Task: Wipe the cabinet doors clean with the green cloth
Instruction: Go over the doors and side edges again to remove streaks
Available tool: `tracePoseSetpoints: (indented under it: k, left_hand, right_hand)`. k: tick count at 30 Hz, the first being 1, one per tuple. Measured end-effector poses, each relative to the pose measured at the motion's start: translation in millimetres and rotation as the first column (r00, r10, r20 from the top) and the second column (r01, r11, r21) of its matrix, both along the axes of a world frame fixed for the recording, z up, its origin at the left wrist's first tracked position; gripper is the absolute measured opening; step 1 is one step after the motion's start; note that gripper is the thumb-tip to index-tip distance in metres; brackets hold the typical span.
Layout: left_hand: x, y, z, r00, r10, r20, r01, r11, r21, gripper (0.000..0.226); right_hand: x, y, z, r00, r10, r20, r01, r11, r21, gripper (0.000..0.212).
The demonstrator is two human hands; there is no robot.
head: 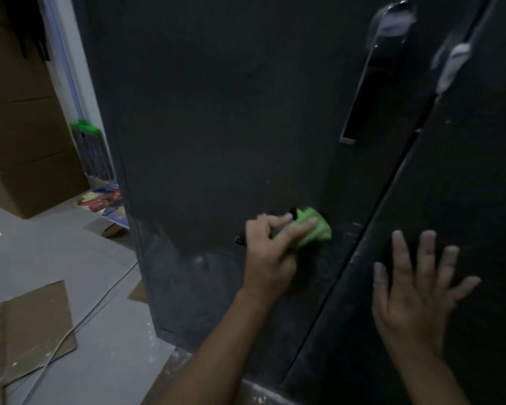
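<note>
Left hand point(270, 249): grips bunched green cloth point(316, 230), half hiding it, against cabinet door point(216, 112). Right hand point(415, 293): fingers spread wide, right of cloth. Handle point(371, 71) above cloth: blurred.

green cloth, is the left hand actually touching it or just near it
Touching. In the head view the left hand has its fingers laid across the green cloth, which bunches out from under them with no gap.
</note>
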State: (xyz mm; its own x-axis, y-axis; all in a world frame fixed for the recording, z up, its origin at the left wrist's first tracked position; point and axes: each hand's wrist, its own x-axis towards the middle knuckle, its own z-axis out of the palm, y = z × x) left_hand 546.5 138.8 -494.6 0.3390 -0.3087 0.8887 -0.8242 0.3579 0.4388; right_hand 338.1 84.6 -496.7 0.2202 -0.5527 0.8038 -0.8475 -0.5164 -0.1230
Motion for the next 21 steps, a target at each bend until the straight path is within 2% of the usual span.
tracePoseSetpoints:
  k: [3,5,7,10,13,16,21]
  left_hand:
    - [0.6,-4.5,56.2,0.981,0.071,-0.179,-0.093,0.989,-0.117,0.079]
    - [-11.0,-11.1,77.0,0.969,0.135,-0.206,-0.163,0.978,-0.127,0.080]
    - [-31.1,-16.9,71.6,0.983,0.167,-0.070,-0.173,0.980,-0.102,0.074]
    - [-55.2,-21.7,37.5,0.977,0.112,0.182,-0.112,0.994,-0.010,0.058]
    - [-57.1,-20.0,7.6,0.965,0.097,0.243,-0.118,0.990,0.074,0.054]
    - [-47.0,-12.2,-23.3,0.939,0.075,0.335,-0.121,0.985,0.119,0.039]
    - [-18.7,7.5,-80.0,0.833,-0.025,0.553,-0.175,0.936,0.306,0.031]
  right_hand:
    - [-7.3,0.5,-22.0,1.000,0.028,0.008,-0.028,0.998,0.053,0.068]
    - [-2.0,1.0,-32.5,0.999,0.036,0.035,-0.039,0.996,0.075,0.069]
    - [1.3,2.7,-39.5,0.998,0.033,0.046,-0.037,0.995,0.089,0.072]
    - [-1.3,2.9,-39.8,0.994,0.075,0.079,-0.081,0.994,0.079,0.072]
    - [-7.5,-1.5,-39.0,0.992,0.094,0.085,-0.100,0.993,0.064,0.065]
    - [-5.1,-2.1,-39.6,0.988,0.108,0.111,-0.115,0.992,0.055,0.062]
    - [-2.5,-2.4,-40.2,0.985,0.109,0.132,-0.114,0.993,0.029,0.060]
